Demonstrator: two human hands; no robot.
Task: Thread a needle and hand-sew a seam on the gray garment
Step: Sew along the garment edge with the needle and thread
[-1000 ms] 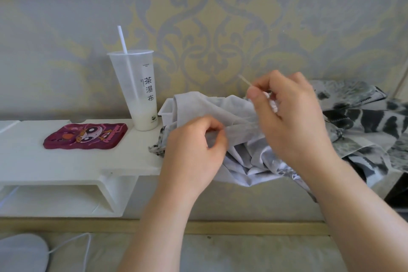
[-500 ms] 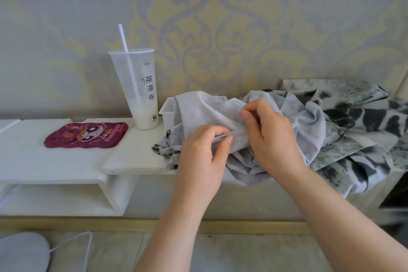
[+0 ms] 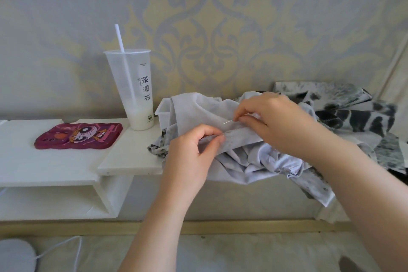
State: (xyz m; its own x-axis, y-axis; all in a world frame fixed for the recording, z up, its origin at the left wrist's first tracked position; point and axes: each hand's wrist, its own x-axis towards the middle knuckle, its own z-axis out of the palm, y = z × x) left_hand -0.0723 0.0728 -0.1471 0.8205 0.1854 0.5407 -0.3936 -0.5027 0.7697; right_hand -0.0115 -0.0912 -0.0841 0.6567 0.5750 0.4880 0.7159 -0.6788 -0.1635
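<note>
Right hand (image 3: 276,123) pinches the needle (image 3: 227,121), tip pointing back toward the cup (image 3: 136,95). Left hand (image 3: 189,154) nips a fold of the garment (image 3: 242,157) between thumb and forefinger. The garment lies heaped just right of the cup.

The gray garment (image 3: 194,108) is soft cloth, matt and heavily creased. The needle (image 3: 228,121) is thin bright metal with a small glint. The cup (image 3: 130,86) is smooth, frosted, translucent plastic printed with black characters, and its straw (image 3: 119,37) is smooth white plastic. The maroon pouch (image 3: 79,136) looks glossy, with sheen across its printed cartoon face. The shelf (image 3: 55,161) has a matt white painted finish. The tray (image 3: 163,110) looks like smooth white plastic. The patterned cloth (image 3: 353,117) is matt black-and-white fabric. The wall (image 3: 220,28) has a matt damask covering.
</note>
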